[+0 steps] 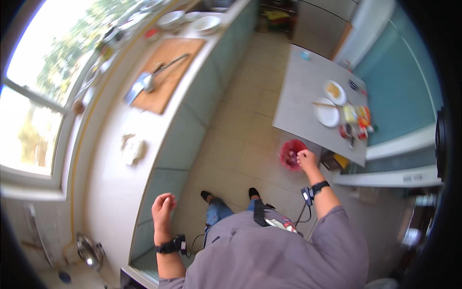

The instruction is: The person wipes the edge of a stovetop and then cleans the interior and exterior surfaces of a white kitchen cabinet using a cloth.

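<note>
My right hand (307,159) reaches out over a red bin (292,154) on the floor, beside the corner of the grey table. Its fingers are drawn together, and whatever they may hold is hidden. Small, dark and pale bits lie inside the bin, too blurred to name. My left hand (163,210) hangs near the edge of the white counter, its fingers curled in with nothing showing between them. Nearest to it on the counter lies a crumpled white cloth (132,148).
On the counter, a cleaver (137,88) and a long-handled metal tool (168,65) lie on a wooden cutting board (180,48). White bowls (207,25) stand beyond. The grey table (301,91) bears plates (327,115), chopsticks and packets (364,115). A box (332,161) sits beneath.
</note>
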Available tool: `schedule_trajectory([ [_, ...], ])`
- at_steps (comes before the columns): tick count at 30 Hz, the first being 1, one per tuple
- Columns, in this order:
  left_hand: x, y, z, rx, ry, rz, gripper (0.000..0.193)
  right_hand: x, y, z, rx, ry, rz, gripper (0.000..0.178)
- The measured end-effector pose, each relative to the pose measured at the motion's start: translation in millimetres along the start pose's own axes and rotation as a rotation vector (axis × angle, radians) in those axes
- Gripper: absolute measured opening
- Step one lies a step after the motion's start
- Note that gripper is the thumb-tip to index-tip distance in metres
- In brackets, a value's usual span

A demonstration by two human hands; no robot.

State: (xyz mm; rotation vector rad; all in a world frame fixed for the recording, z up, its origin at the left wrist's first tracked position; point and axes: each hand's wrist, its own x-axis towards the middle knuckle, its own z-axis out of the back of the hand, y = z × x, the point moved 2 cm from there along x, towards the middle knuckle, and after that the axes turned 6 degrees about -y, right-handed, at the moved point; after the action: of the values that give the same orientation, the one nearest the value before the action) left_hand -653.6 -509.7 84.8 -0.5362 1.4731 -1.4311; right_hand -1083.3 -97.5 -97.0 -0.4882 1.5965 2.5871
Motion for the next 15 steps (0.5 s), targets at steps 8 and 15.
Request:
schedule_trajectory([
  [8,112.3,-10.1,78.2,-0.032,-0.182,-0.037,0.016,-66.2,197.9,-224.9,-0.003,0.511,0.304,0.009],
  [15,196.5,-1.1,130.6,-0.019,-0.261,0.117,0.019,-153.4,343.4,-426.9,-0.168,0.809,0.596,0.013],
])
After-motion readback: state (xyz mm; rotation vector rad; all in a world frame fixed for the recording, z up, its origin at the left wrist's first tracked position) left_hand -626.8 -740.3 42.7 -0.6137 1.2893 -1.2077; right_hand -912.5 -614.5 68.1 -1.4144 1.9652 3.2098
